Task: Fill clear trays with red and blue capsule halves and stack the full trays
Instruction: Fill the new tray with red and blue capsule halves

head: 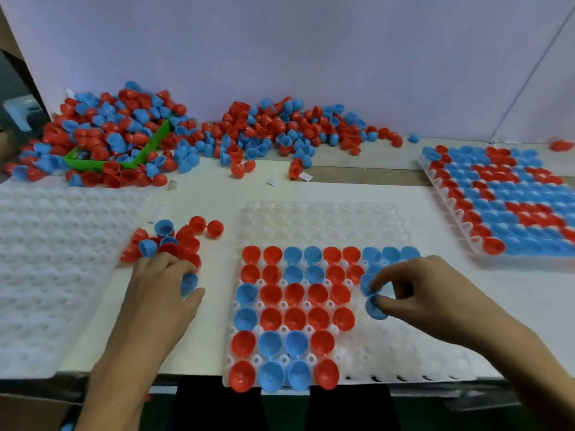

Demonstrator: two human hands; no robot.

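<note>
A clear tray (320,219) lies in front of me, its near rows partly filled with red and blue capsule halves. My right hand (435,293) pinches a blue half (375,307) over a cell on the tray's right side. My left hand (161,287) holds another blue half (188,283) between thumb and fingers, at the near edge of a small loose pile of halves (174,241) left of the tray. A full tray (504,200) sits at the far right.
A big heap of red and blue halves (273,126) runs along the back wall, spilling over a green bin (149,144). A stack of empty white trays (46,259) lies at the left. The table's front edge is just below the tray.
</note>
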